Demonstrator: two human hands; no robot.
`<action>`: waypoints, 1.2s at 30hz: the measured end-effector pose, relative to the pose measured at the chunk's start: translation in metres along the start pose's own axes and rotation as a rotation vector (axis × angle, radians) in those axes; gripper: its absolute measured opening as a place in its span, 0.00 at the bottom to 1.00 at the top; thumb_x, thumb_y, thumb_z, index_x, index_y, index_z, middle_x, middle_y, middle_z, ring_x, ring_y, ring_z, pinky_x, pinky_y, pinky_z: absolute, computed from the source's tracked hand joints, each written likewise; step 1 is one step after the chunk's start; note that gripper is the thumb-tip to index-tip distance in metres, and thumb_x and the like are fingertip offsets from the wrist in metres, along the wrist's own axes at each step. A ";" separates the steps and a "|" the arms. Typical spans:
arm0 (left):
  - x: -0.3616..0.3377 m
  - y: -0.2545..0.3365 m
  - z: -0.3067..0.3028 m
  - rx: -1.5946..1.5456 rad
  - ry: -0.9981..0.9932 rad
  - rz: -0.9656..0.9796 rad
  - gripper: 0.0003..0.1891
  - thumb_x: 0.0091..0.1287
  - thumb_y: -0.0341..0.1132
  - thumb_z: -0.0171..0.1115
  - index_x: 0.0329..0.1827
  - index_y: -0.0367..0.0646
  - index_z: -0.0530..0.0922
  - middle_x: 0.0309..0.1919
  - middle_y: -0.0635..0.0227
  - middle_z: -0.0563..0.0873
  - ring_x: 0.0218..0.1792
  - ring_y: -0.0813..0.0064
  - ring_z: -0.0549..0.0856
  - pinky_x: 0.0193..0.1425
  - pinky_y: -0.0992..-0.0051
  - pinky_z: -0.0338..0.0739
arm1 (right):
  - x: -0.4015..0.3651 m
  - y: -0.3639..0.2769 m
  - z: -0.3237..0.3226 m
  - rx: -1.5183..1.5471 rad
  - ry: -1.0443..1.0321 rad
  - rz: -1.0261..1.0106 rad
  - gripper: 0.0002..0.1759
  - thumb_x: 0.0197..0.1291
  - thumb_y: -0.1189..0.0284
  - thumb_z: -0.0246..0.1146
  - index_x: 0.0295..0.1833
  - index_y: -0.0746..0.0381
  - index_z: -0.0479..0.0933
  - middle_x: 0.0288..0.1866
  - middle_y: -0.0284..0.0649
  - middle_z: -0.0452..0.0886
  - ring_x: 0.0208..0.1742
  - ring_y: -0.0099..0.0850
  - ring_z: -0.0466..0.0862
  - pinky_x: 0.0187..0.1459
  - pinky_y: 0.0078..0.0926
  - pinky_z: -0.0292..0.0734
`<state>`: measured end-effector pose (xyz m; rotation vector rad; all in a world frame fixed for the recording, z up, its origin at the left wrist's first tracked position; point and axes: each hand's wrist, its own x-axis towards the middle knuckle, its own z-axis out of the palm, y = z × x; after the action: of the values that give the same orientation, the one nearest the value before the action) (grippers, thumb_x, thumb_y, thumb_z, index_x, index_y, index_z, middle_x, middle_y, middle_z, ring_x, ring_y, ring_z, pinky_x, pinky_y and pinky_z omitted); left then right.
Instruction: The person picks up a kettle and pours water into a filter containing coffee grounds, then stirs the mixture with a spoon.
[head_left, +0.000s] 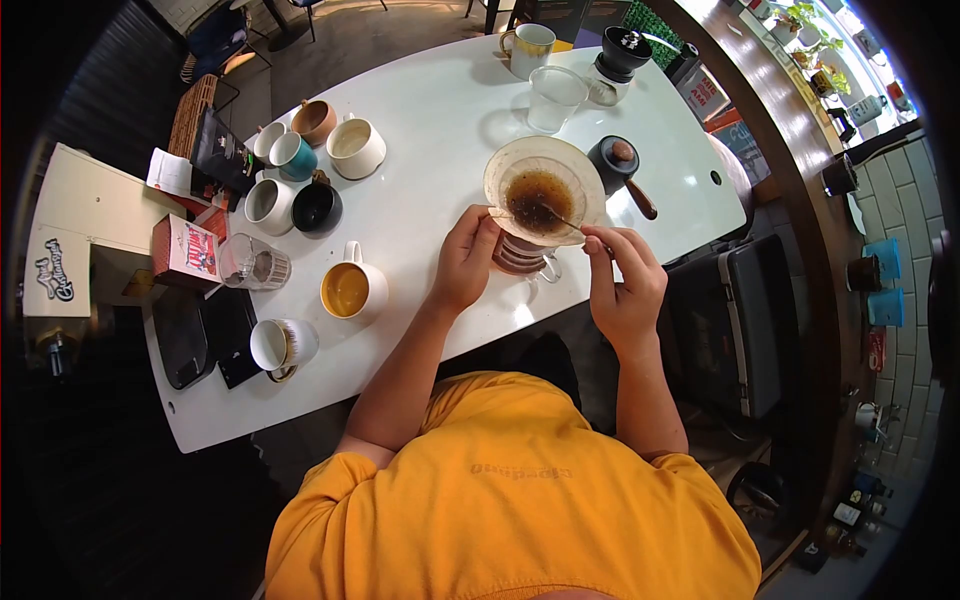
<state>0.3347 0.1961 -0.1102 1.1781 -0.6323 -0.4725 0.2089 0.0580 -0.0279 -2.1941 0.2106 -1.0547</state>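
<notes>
A cone paper filter (505, 170) with wet dark coffee (535, 195) in it sits over a glass server (520, 258) near the table's front edge. My left hand (467, 262) is closed at the filter's left rim, thumb and fingers pinching the edge. From the right, my right hand (630, 285) pinches the end of a thin stirring spoon (565, 219). The spoon's far end dips into the coffee, so its tip is hidden. Just beyond stands a dark pot (612, 160) with a wooden handle. Behind the filter is a clear plastic cup (556, 97).
Several mugs stand to the left, including a yellow-lined mug (352, 290) close to my left forearm. A ribbed glass (255, 262), a red box (188, 247) and a phone (180, 335) lie farther left. At the back are a patterned mug (528, 50) and a hand grinder (622, 58).
</notes>
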 end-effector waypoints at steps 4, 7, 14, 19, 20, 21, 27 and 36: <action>0.000 0.001 0.000 -0.020 -0.004 -0.004 0.11 0.77 0.37 0.44 0.46 0.39 0.73 0.30 0.78 0.74 0.31 0.89 0.69 0.38 0.86 0.67 | -0.002 -0.002 -0.001 0.032 -0.006 0.021 0.05 0.57 0.81 0.63 0.40 0.67 0.81 0.31 0.43 0.81 0.28 0.32 0.82 0.31 0.22 0.75; 0.000 0.000 -0.001 -0.012 -0.010 -0.001 0.11 0.77 0.37 0.44 0.46 0.39 0.73 0.30 0.78 0.74 0.31 0.90 0.69 0.38 0.86 0.67 | -0.004 -0.001 -0.002 0.037 -0.001 0.031 0.05 0.58 0.82 0.63 0.40 0.67 0.81 0.31 0.43 0.82 0.29 0.30 0.82 0.32 0.21 0.76; 0.000 -0.003 -0.001 -0.007 -0.006 0.003 0.11 0.77 0.37 0.45 0.46 0.39 0.72 0.30 0.78 0.73 0.31 0.89 0.69 0.37 0.86 0.66 | -0.008 -0.006 -0.003 0.079 0.024 0.049 0.05 0.59 0.83 0.61 0.41 0.70 0.80 0.30 0.43 0.82 0.29 0.26 0.83 0.33 0.19 0.76; 0.000 -0.002 -0.001 -0.003 -0.011 0.013 0.11 0.77 0.37 0.45 0.46 0.39 0.72 0.30 0.79 0.73 0.30 0.89 0.69 0.37 0.86 0.66 | -0.013 -0.005 -0.004 0.084 0.056 0.027 0.05 0.59 0.83 0.61 0.41 0.71 0.80 0.31 0.44 0.82 0.29 0.27 0.83 0.32 0.19 0.77; 0.000 0.000 -0.001 -0.004 -0.011 0.013 0.11 0.77 0.37 0.45 0.46 0.39 0.72 0.30 0.79 0.73 0.30 0.89 0.69 0.37 0.86 0.66 | -0.013 -0.004 -0.004 0.083 0.056 0.027 0.05 0.59 0.83 0.61 0.41 0.71 0.80 0.31 0.44 0.82 0.29 0.27 0.83 0.32 0.19 0.77; 0.000 0.002 0.000 0.004 -0.015 -0.004 0.11 0.77 0.38 0.44 0.45 0.39 0.72 0.30 0.77 0.72 0.32 0.87 0.68 0.39 0.84 0.66 | -0.014 -0.004 -0.004 0.087 0.059 0.026 0.05 0.59 0.84 0.61 0.41 0.71 0.80 0.31 0.44 0.82 0.29 0.27 0.83 0.32 0.19 0.77; 0.000 0.003 0.000 -0.004 -0.014 -0.023 0.12 0.77 0.38 0.43 0.43 0.40 0.71 0.30 0.76 0.71 0.33 0.84 0.68 0.41 0.83 0.66 | -0.019 -0.004 -0.004 0.114 0.078 0.024 0.05 0.59 0.84 0.61 0.41 0.71 0.79 0.32 0.45 0.82 0.28 0.28 0.83 0.32 0.19 0.77; 0.000 -0.001 -0.002 -0.004 -0.012 0.004 0.11 0.77 0.36 0.44 0.47 0.38 0.73 0.32 0.77 0.75 0.33 0.89 0.71 0.40 0.86 0.69 | -0.018 -0.005 -0.004 0.156 0.101 -0.028 0.05 0.59 0.85 0.60 0.40 0.73 0.79 0.30 0.46 0.82 0.27 0.28 0.82 0.29 0.19 0.76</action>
<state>0.3357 0.1970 -0.1112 1.1704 -0.6437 -0.4783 0.1931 0.0672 -0.0345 -2.0120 0.1380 -1.1593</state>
